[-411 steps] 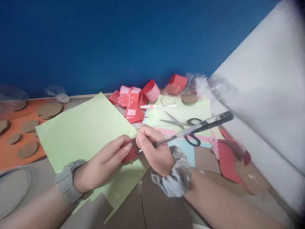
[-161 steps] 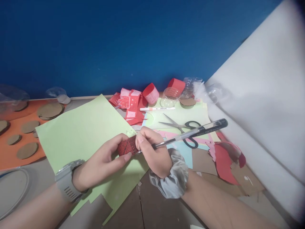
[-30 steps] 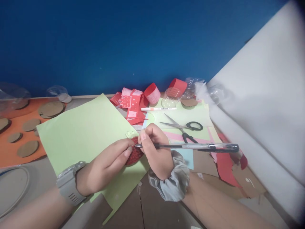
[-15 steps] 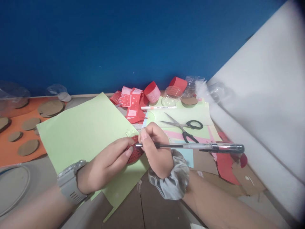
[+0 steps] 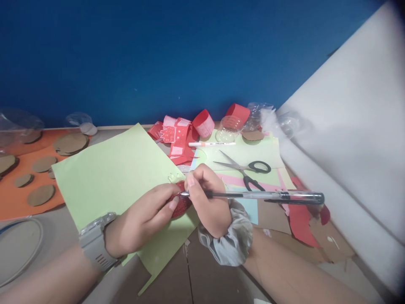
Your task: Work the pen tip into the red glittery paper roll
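Observation:
In my right hand point(image 5: 207, 196) is a clear-barrelled gel pen point(image 5: 262, 195), held in a pinch near its tip. The tip points left and meets a small red piece point(image 5: 182, 207) with a dark dotted pattern. My left hand point(image 5: 148, 213) grips this red piece between thumb and fingers, hiding its left part. Green line drawing shows just above the piece. Under it and my left hand lies a large light green sheet of paper point(image 5: 114, 160), with a narrow strip trailing at its lower end.
Scissors point(image 5: 245, 169) lie partly spread right of my hands, near a white marker point(image 5: 211, 144). Red paper rings point(image 5: 203, 123) and clear plastic cups point(image 5: 228, 130) stand by the blue wall point(image 5: 190, 55). Cardboard discs point(image 5: 41, 195) rest on orange paper at left. A white wall point(image 5: 354, 109) rises at right.
The view has shifted very slightly, so the surroundings appear a little farther right. Both hands keep their hold on the pen and the red piece, with hardly any visible movement.

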`<state>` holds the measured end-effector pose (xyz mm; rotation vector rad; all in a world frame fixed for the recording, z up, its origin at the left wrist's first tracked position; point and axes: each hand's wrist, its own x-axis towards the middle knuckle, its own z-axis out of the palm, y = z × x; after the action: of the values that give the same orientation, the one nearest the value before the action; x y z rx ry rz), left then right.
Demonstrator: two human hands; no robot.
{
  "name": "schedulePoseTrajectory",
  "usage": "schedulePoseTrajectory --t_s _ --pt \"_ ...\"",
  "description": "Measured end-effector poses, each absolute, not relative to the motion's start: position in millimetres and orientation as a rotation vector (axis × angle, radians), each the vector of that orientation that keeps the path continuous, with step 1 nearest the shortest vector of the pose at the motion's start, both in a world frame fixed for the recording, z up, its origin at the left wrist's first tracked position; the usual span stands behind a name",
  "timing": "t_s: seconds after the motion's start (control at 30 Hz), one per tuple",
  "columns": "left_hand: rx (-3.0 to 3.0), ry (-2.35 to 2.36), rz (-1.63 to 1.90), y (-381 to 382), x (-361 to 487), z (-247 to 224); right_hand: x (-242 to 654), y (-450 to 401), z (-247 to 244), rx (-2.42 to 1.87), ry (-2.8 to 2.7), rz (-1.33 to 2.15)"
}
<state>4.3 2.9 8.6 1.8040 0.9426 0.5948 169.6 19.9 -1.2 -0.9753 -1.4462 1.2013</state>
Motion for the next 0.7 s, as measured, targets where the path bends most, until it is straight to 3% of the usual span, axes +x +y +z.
schedulePoseTrajectory --t_s 0.7 --pt "1.863 0.998 0.565 2.2 3.4 6.6 169.3 20.8 -4.3 -0.977 -1.465 1.165"
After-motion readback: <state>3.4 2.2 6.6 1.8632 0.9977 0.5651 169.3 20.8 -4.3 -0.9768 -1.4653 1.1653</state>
